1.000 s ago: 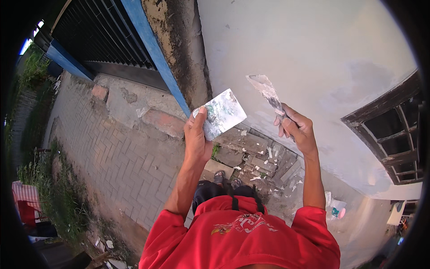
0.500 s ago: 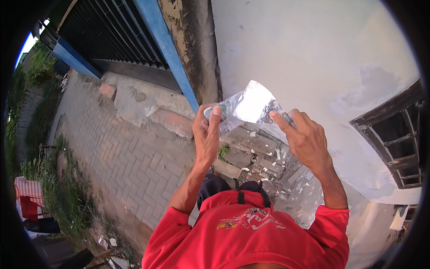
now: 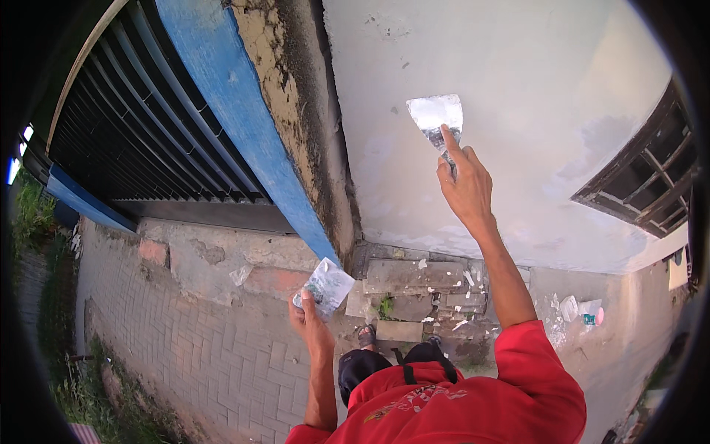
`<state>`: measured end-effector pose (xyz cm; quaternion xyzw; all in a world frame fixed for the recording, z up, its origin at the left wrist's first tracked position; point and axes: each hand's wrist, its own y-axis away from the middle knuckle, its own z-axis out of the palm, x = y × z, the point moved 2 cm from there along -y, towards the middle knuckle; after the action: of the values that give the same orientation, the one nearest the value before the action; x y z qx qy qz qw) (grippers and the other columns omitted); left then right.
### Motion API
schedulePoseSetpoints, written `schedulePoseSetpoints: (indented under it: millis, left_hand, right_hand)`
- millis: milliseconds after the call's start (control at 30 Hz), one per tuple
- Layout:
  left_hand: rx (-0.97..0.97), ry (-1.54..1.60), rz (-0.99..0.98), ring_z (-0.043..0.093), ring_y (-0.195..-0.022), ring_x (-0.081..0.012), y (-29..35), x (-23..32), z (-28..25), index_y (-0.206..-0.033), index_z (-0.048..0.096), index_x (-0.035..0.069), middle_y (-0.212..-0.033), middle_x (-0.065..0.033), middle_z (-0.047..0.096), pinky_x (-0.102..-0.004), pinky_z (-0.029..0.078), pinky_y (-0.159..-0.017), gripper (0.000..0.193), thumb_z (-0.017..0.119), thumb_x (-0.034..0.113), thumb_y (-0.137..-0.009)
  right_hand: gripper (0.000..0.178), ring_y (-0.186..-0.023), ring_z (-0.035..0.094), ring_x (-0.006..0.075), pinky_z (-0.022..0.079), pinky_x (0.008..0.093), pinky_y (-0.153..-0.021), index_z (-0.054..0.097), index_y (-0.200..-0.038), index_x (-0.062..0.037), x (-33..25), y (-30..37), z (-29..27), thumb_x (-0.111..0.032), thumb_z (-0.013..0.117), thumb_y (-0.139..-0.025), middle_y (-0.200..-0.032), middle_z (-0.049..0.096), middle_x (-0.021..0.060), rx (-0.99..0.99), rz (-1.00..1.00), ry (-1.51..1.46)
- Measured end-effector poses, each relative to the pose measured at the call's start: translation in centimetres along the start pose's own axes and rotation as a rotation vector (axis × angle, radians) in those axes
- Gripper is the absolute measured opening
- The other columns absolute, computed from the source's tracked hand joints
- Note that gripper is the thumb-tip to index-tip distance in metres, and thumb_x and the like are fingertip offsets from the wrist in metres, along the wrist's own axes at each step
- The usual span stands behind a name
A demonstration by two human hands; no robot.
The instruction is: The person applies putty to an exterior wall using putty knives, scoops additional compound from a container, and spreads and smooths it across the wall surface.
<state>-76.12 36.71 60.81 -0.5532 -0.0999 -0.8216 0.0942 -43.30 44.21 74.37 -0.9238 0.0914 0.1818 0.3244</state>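
My right hand (image 3: 469,186) is raised in front of the pale wall (image 3: 518,111), closed around the handle of a wide putty knife (image 3: 435,112). The index finger lies along its blade, which is bright metal with grey smears. I cannot tell whether the blade touches the wall. Lower and to the left, my left hand (image 3: 313,330) grips a second putty knife (image 3: 331,284) by its handle, thumb on top. Its broad blade points up and right, with smears near the handle. The two knives are apart.
A blue post (image 3: 244,111) and dark barred gate (image 3: 148,126) stand left of the wall. A wooden window frame (image 3: 643,177) is at right. Paving slabs (image 3: 414,277) with white flakes lie at the wall's foot. A small pink-and-teal container (image 3: 594,317) sits on the ground at right.
The two putty knives, close together before, have separated. My right hand has moved up toward the wall with one; my left hand has dropped lower and left with the other. The view has shifted.
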Motion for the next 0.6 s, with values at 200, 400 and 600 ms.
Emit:
schedulePoseSetpoints:
  millis: [200, 400, 600]
  left_hand:
    - [0.02, -0.187, -0.134, 0.052, -0.078, -0.0075, -2.2, -2.5, -7.7, -0.101, 0.056, 0.003, -0.088, 0.0, 0.059, -0.0253, 0.044, -0.073, 0.029, 0.057, 0.031, -0.101]
    - [0.028, -0.225, -0.142, 0.054, -0.081, -0.0089, -5.4, -1.9, -10.5, -0.101, 0.057, 0.003, -0.091, -0.0013, 0.06, -0.027, 0.045, -0.074, 0.03, 0.057, 0.033, -0.101]
    - [0.065, -0.261, -0.128, 0.054, -0.082, -0.0107, -7.5, -1.6, -11.4, -0.102, 0.057, 0.001, -0.093, -0.0027, 0.06, -0.028, 0.045, -0.077, 0.034, 0.056, 0.035, -0.101]
  right_hand:
    - [0.058, -0.057, 0.052, 0.0204, 0.045, 0.0364, -0.05, 0.046, -0.147, -0.0212, -2.1, -7.3, 8.4, -0.013, 0.057, -0.091, -0.079, 0.052, 0.0075, 0.209, 0.08, 0.19]
    - [0.058, -0.052, 0.052, 0.0227, 0.044, 0.0374, -0.045, 0.041, -0.15, -0.0165, -0.1, -7.8, 14.3, -0.015, 0.058, -0.094, -0.078, 0.05, 0.0095, 0.24, 0.113, 0.264]
    - [0.058, -0.058, 0.053, 0.0235, 0.045, 0.0388, -0.051, 0.042, -0.149, -0.012, -1.1, -5.2, 12.1, -0.014, 0.057, -0.093, -0.076, 0.053, 0.0102, 0.183, 0.114, 0.109]
